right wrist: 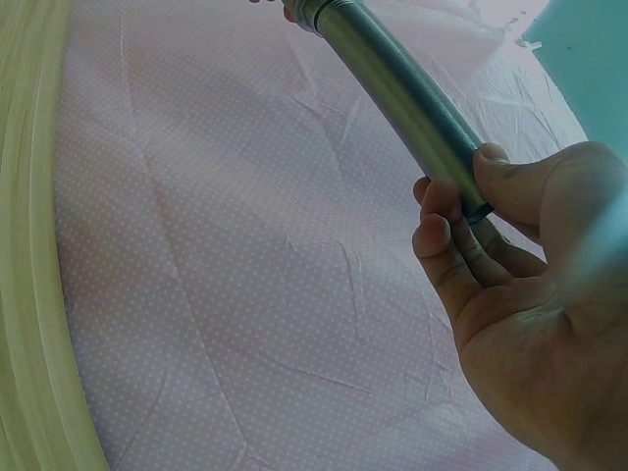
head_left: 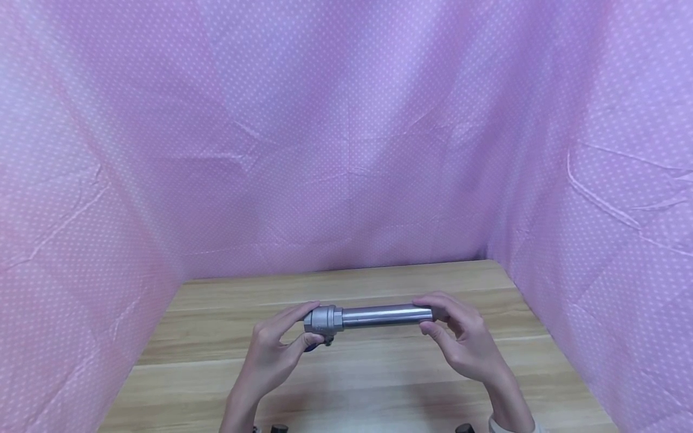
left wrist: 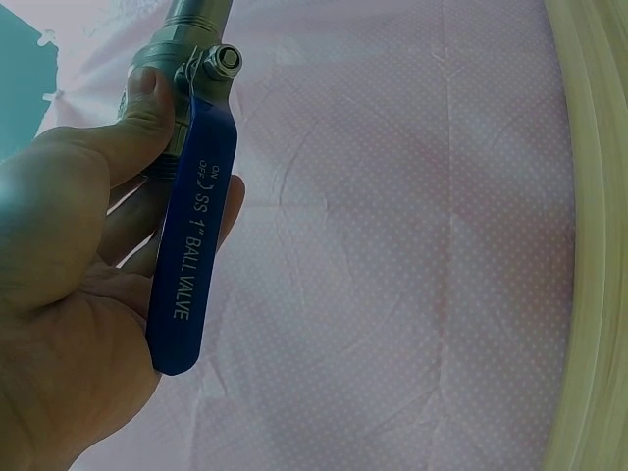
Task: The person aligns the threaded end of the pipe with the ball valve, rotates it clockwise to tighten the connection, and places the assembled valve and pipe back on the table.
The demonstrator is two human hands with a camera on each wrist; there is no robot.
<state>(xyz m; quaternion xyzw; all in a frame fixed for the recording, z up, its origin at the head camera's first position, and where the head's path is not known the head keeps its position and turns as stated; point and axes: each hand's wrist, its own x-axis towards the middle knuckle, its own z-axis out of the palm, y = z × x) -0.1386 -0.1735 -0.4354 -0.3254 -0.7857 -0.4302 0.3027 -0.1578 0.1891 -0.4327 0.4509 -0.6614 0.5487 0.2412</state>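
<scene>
A steel ball valve (head_left: 325, 319) and a shiny metal pipe (head_left: 387, 316) are joined end to end and held level above the table. My left hand (head_left: 278, 349) grips the valve body at the left, thumb on the near side. In the left wrist view, the valve's blue lever handle (left wrist: 193, 235), printed "SS 1" BALL VALVE", runs back along the palm from a nut (left wrist: 226, 61). My right hand (head_left: 465, 337) pinches the pipe's free right end between thumb and fingers. The right wrist view shows the pipe (right wrist: 402, 93) slanting up toward the valve end.
Beneath the hands lies a wood-grain table (head_left: 352, 385). Pink dotted cloth (head_left: 346, 150) hangs behind it and along both sides. Two small dark objects (head_left: 279, 428) poke in at the bottom edge of the head view.
</scene>
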